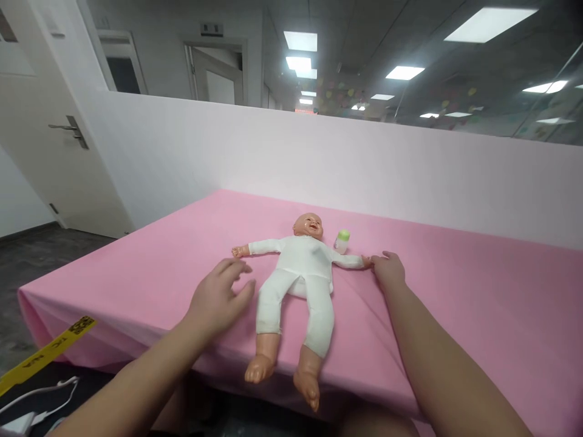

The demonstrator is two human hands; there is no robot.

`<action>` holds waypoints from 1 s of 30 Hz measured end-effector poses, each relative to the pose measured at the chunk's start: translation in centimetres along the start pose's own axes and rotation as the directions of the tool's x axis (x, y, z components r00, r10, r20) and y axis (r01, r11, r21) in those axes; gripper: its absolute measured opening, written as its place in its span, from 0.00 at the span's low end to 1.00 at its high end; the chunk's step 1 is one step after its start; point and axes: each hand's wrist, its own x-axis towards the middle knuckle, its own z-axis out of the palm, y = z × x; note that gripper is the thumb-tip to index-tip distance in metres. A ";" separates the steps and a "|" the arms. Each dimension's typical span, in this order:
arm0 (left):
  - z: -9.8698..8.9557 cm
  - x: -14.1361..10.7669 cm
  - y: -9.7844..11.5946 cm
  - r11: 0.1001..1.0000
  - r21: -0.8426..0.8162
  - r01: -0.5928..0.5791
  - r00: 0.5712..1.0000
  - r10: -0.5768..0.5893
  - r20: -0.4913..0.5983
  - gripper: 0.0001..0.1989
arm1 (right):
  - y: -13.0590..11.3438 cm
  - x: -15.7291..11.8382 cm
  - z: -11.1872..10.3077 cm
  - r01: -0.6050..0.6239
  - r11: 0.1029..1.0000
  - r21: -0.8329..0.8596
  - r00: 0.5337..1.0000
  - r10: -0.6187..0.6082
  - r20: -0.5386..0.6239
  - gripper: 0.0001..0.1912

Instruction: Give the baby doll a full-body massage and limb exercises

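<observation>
A baby doll (304, 258) with a white cloth body lies on its back on the pink tablecloth (182, 243). Its head is at the far side, and its bare feet hang over the near edge. My right hand (388, 270) pinches the doll's small hand, at the end of the arm stretched out to the right. To the left of the doll's legs, my left hand (221, 297) hovers with fingers apart and holds nothing. A small baby bottle (341, 241) with a green cap stands beside the doll's head and shoulder.
Behind the table runs a white partition wall (355, 164). A door with a lever handle (68, 127) is at the left. Near the lower left corner are a yellow strip with a printed code (50, 352) and a white cable (45, 388).
</observation>
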 end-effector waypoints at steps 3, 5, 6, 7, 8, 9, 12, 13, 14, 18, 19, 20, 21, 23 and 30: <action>2.0 6.2 -0.8 0.990 0.092 0.103 0.984 -0.115 0.137 0.18 | -0.2 -0.1 0.0 -0.046 0.999 -0.018 0.999 0.045 -0.026 0.39; 3.6 9.6 -0.8 0.985 0.123 0.121 0.962 -0.147 0.228 0.21 | -0.4 -0.1 0.1 -0.052 0.998 -0.033 0.998 0.050 -0.045 0.41; 4.4 11.0 -0.7 0.983 0.137 0.121 0.956 -0.152 0.249 0.23 | -0.4 -0.1 0.1 -0.048 0.998 -0.043 0.997 0.045 -0.055 0.42; 5.2 12.2 -0.7 0.981 0.149 0.121 0.952 -0.157 0.264 0.25 | -0.5 -0.1 0.2 -0.040 0.998 -0.055 0.997 0.036 -0.064 0.43; 6.0 13.1 -0.9 0.979 0.163 0.121 0.949 -0.162 0.269 0.26 | -0.5 -0.1 0.3 -0.030 0.997 -0.068 0.997 0.025 -0.072 0.45; 6.7 13.8 -1.1 0.975 0.183 0.125 0.948 -0.171 0.268 0.28 | -0.5 -0.2 0.5 -0.019 0.996 -0.083 0.997 0.013 -0.077 0.45; 7.9 15.1 -3.0 0.955 0.253 0.157 0.930 -0.230 0.288 0.33 | -0.5 -0.2 0.7 0.007 0.992 -0.127 0.997 -0.017 -0.081 0.46; 8.0 15.3 -3.9 0.947 0.269 0.174 0.908 -0.260 0.328 0.35 | -0.4 -0.1 0.6 0.011 0.990 -0.140 0.996 -0.023 -0.083 0.46; 7.9 15.4 -4.9 0.943 0.275 0.188 0.882 -0.285 0.375 0.37 | -0.3 -0.1 0.6 0.014 0.988 -0.151 0.996 -0.027 -0.087 0.46; 6.6 16.0 -7.9 0.922 0.320 0.216 0.842 -0.342 0.417 0.43 | 0.1 0.3 0.1 0.014 0.982 -0.189 0.994 -0.035 -0.107 0.45; 6.3 16.1 -8.3 0.913 0.342 0.225 0.840 -0.359 0.406 0.41 | 0.1 0.4 0.0 0.018 0.980 -0.199 0.994 -0.040 -0.106 0.45; 6.0 16.2 -8.5 0.902 0.363 0.235 0.829 -0.381 0.409 0.36 | 0.1 0.4 0.0 0.028 0.977 -0.213 0.993 -0.051 -0.106 0.45; 5.9 16.2 -8.6 0.894 0.376 0.245 0.814 -0.400 0.421 0.31 | 0.0 0.3 0.0 0.043 0.972 -0.229 0.992 -0.069 -0.107 0.46; 6.0 16.2 -8.5 0.887 0.382 0.262 0.798 -0.421 0.431 0.26 | -0.4 0.0 -0.1 0.093 0.959 -0.267 0.985 -0.128 -0.117 0.46; 6.8 16.0 -8.1 0.910 0.270 0.315 0.864 -0.392 0.316 0.22 | -2.5 -3.1 -0.8 0.312 0.895 -0.318 0.917 -0.371 -0.146 0.40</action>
